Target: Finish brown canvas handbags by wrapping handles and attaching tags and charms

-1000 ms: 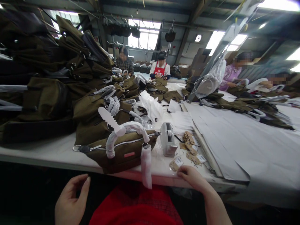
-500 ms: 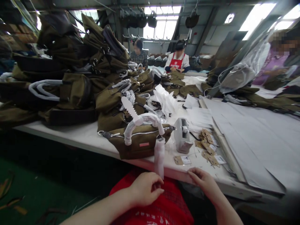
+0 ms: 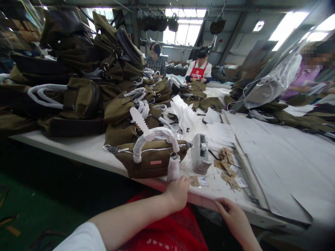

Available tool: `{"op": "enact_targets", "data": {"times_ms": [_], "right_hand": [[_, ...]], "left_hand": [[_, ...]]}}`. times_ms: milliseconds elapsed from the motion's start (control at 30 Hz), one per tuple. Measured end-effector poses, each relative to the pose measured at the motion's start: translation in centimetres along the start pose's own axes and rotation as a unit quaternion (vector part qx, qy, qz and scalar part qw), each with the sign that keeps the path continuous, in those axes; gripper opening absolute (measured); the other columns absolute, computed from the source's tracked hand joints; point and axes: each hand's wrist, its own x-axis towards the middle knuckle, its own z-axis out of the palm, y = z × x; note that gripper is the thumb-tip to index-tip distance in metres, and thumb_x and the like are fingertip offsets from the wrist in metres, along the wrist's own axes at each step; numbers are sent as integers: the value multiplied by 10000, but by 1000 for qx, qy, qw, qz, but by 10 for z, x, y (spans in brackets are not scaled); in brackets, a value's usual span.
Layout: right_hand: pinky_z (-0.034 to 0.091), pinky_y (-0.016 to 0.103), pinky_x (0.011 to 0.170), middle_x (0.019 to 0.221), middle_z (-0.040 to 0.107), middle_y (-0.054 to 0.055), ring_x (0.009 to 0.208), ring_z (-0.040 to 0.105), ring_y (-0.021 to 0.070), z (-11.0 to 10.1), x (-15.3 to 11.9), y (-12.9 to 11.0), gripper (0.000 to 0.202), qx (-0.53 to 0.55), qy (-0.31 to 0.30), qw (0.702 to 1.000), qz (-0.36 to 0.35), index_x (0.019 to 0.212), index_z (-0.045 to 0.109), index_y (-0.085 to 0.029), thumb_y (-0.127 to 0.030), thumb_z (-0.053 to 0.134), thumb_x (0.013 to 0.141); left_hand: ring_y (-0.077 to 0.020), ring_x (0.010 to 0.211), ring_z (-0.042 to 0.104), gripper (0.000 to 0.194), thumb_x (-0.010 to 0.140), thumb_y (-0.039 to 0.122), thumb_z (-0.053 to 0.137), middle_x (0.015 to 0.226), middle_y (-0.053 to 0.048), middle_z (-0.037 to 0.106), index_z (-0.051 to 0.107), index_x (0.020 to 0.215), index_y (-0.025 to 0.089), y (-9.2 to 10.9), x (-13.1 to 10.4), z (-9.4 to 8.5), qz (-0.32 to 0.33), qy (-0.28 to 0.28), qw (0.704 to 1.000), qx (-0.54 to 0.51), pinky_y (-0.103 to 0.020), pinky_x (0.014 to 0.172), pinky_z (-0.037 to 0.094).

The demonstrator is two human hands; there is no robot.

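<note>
An olive bag point(image 3: 146, 164) with wrapped handles stands at the table's front edge, a white wrapped strip point(image 3: 173, 168) hanging from its ring. My left hand point(image 3: 178, 192) is at the edge just below that strip, fingers bent together beside a single tan tag point(image 3: 199, 181); what they hold, if anything, is hidden. My right hand point(image 3: 230, 211) is at the table edge further right, thumb and forefinger nearly meeting; anything between them is too small to make out. Behind the single tag stands a grey tape dispenser point(image 3: 201, 155).
Olive bags point(image 3: 75, 101) are heaped at the left. Several brown tags point(image 3: 230, 167) lie right of the dispenser, near white sheets point(image 3: 272, 157). A plastic bag point(image 3: 269, 85) hangs at the right. Three people work across the table, one in a red apron point(image 3: 197, 72).
My left hand has moved up and forward to the table edge, near the single tag. My right hand has shifted slightly right and down. The camera view has shifted a little.
</note>
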Motion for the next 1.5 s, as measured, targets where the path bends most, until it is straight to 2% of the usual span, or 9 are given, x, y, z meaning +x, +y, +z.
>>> {"op": "enact_targets", "data": {"times_ms": [100,200,367,700,900,1033,1133,1300,1500], "right_hand": [[481,406,864,921,751,68,918,667,297,-5,2,8,463,1,50,998,24,837,703,-234,-634,498,726],[482,410,870,934,751,69,927,668,295,-6,6,11,451,0,59,998,21,840,704,-237,-625,501,730],[480,414,875,938,749,73,931,665,295,-4,9,13,442,-1,73,997,12,847,702,-235,-611,490,751],[480,367,787,837,738,49,817,664,258,1,5,15,430,42,11,999,7,848,686,-230,-602,476,797],[503,354,735,763,736,33,723,686,240,2,7,26,443,90,1,995,48,881,665,-228,-630,502,787],[540,335,701,840,763,50,799,717,254,6,8,29,484,190,3,977,97,921,650,-225,-662,544,742],[546,327,680,840,766,56,830,721,264,8,7,26,511,224,28,968,106,949,658,-220,-666,581,713],[554,341,664,853,767,76,798,724,272,8,4,20,496,251,57,962,94,933,673,-209,-647,601,712],[576,359,674,834,770,82,820,730,290,12,7,27,449,279,71,954,86,921,684,-206,-608,625,730]], "left_hand": [[-282,934,656,467,820,93,423,1219,-122,562,492,1271,190,5,12,5,-22,5,1000,11,-413,804,570],[-269,956,645,379,823,98,446,1210,-125,554,539,1181,176,8,26,11,-26,4,999,19,-393,822,559],[-319,983,632,332,830,294,585,1150,-164,559,585,1107,110,16,48,14,-119,-4,993,19,-432,840,544],[-311,1003,637,281,823,328,611,1129,-132,622,629,1052,166,15,61,27,-157,35,987,-18,-419,863,521],[-263,945,667,227,724,266,669,999,-82,714,690,945,221,7,74,30,-222,13,970,-96,-341,815,520],[-218,877,675,193,733,273,653,932,-45,730,699,917,239,6,78,30,-222,18,967,-121,-292,759,513],[-185,809,663,119,761,263,618,841,-10,710,698,848,254,10,76,29,-191,26,973,-128,-269,731,505],[-178,964,616,42,758,217,621,1020,-26,643,658,777,223,14,69,25,-115,70,985,-107,-261,901,474],[-209,1033,605,305,752,125,582,1109,-80,643,609,1050,180,10,72,25,-141,67,982,-104,-301,981,464]]}}
